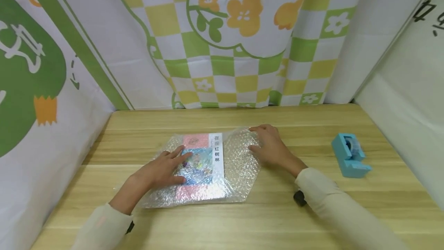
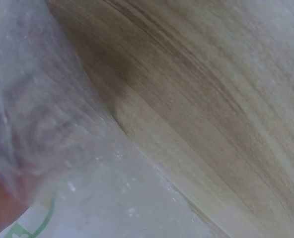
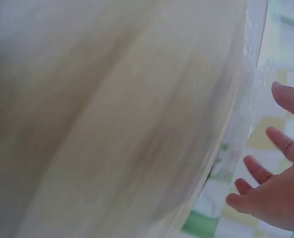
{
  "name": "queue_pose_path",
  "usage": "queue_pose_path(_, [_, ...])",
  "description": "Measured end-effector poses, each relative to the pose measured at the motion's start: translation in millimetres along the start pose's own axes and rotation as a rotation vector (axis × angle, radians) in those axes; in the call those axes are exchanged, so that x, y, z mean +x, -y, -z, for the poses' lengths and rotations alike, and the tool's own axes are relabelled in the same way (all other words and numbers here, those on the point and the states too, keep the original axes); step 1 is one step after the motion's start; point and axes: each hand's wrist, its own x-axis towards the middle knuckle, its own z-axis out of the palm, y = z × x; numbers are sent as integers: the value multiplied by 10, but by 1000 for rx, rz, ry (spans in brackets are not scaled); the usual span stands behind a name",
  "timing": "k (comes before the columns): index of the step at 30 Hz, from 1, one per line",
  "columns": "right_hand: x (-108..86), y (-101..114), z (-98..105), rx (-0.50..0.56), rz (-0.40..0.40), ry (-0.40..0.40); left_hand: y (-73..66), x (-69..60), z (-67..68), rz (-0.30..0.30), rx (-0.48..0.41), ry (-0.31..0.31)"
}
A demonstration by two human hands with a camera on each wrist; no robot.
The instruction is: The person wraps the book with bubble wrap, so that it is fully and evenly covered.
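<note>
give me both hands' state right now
Left hand: open, resting on the bubble wrap over the book.
Right hand: open, at the wrap's right edge.

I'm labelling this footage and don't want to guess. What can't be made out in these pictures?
- Book, head view: cover picture partly hidden by the left hand and blurred by glare on the bubble wrap.
- Left hand, left wrist view: mostly cut off by the left edge.
- Right hand, right wrist view: its wrist is cut off by the right edge.
- Tape dispenser, head view: tape's free end too small to tell.
</note>
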Motion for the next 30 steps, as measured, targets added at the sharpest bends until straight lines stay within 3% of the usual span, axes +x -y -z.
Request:
queue_pose_path(5, [-72, -103, 92, 49, -108, 30, -3, -22, 0, -4, -2, -7])
queue_pose_path(13, [-79, -117, 134, 100, -191, 39, -9, -34, 18, -8, 3, -23])
queue_pose_path(22, [23, 37, 171, 316, -170, -25, -23, -14, 22, -3, 9, -10])
queue_pose_path(30, [122, 324, 188, 584, -164, 20, -9, -8, -16, 2, 18, -3])
